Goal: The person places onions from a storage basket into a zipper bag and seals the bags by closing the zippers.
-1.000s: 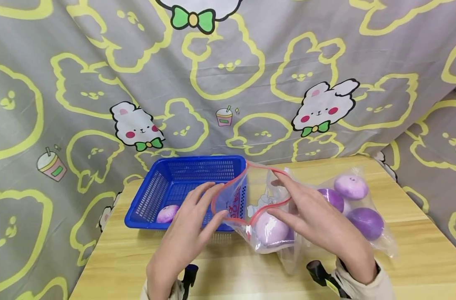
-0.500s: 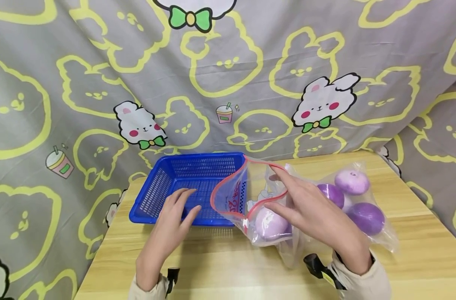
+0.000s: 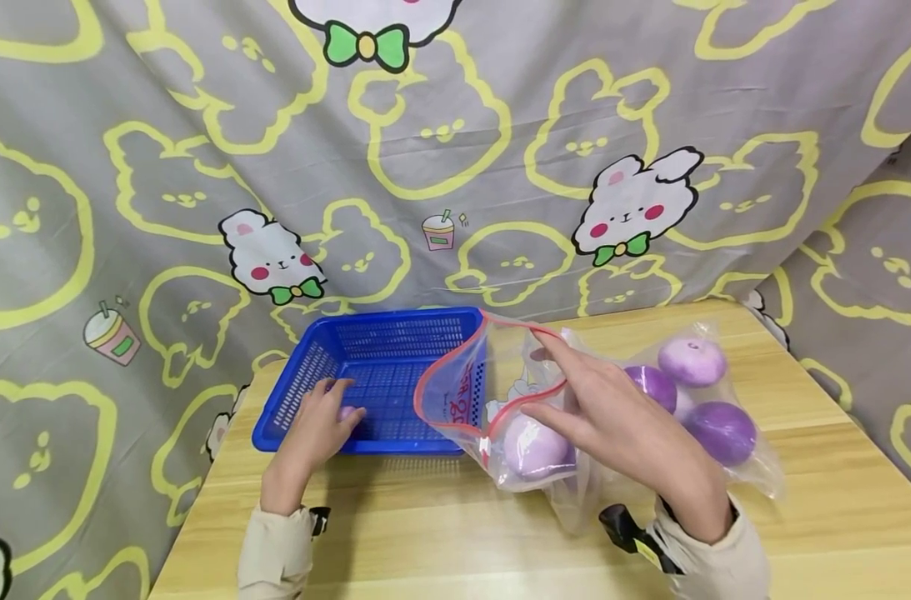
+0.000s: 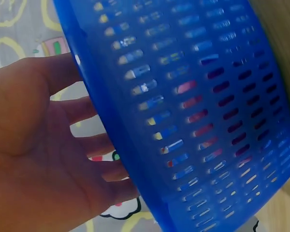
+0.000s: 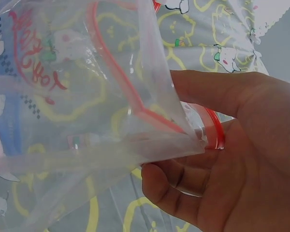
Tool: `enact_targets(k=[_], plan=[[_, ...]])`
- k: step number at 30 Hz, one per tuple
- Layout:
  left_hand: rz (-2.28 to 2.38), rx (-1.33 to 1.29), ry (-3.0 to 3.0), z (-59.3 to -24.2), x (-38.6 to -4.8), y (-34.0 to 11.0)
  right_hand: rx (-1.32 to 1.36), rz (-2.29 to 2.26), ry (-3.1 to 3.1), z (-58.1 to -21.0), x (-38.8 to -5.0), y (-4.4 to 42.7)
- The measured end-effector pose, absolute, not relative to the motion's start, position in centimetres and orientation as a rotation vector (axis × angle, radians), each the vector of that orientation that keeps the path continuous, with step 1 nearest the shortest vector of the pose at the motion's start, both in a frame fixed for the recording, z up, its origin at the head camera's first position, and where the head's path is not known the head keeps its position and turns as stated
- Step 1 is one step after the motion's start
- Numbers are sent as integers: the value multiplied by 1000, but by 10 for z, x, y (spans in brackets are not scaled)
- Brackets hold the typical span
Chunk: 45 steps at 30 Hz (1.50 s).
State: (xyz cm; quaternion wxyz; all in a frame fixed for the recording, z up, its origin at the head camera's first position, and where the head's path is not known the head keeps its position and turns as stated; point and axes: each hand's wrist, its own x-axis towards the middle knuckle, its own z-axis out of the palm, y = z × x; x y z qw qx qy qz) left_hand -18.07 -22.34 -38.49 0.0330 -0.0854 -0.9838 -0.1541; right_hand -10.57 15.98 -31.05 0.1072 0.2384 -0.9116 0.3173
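Observation:
In the head view my left hand [image 3: 314,433] reaches over the front left rim of a blue slotted basket [image 3: 395,317]. Its spread thumb and fingers are around a small pinkish-purple ball [image 3: 346,412], mostly covered by the hand. In the left wrist view, the basket wall hides the fingertips, and the ball's pink [image 4: 198,116] shows through the slots. My right hand [image 3: 623,417] holds a clear zip bag [image 3: 455,392] at its red-edged mouth, which gapes toward the basket. A pale purple ball [image 3: 533,446] lies inside. In the right wrist view the fingers [image 5: 176,179] curl at the bag's edge.
A second clear bag with several purple balls [image 3: 720,433] lies right of my right hand on the wooden table [image 3: 425,533]. A grey patterned cloth [image 3: 440,142] hangs behind the basket. Black camera mounts [image 3: 623,529] sit on the wrists.
My left hand has left the bag's mouth, moved left and gone down into the basket to the ball. The right hand has stayed at the bag.

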Motion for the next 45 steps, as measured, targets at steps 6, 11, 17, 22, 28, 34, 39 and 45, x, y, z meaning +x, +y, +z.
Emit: enact_targets(k=[6, 11, 17, 22, 28, 34, 39, 45], plan=[[-424, -177, -3240, -389, -192, -229, 697, 938, -2691, -310, -108, 160], [-490, -38, -3245, -394, -194, -233, 698, 944, -2691, -311, -109, 158], [-506, 130, -3236, -397, -192, -234, 705, 947, -2693, -312, -110, 154], [-513, 182, -3218, -400, -190, -235, 710, 915, -2704, -313, -111, 150], [-543, 151, -3165, -403, -192, -232, 695, 932, -2707, -313, -110, 150], [-556, 121, -3130, -402, -191, -231, 673, 964, -2717, -314, -109, 149], [-576, 102, -3108, -400, -189, -231, 688, 963, -2710, -313, -110, 148], [-590, 62, -3079, -401, -187, -231, 695, 958, -2708, -314, -110, 146]])
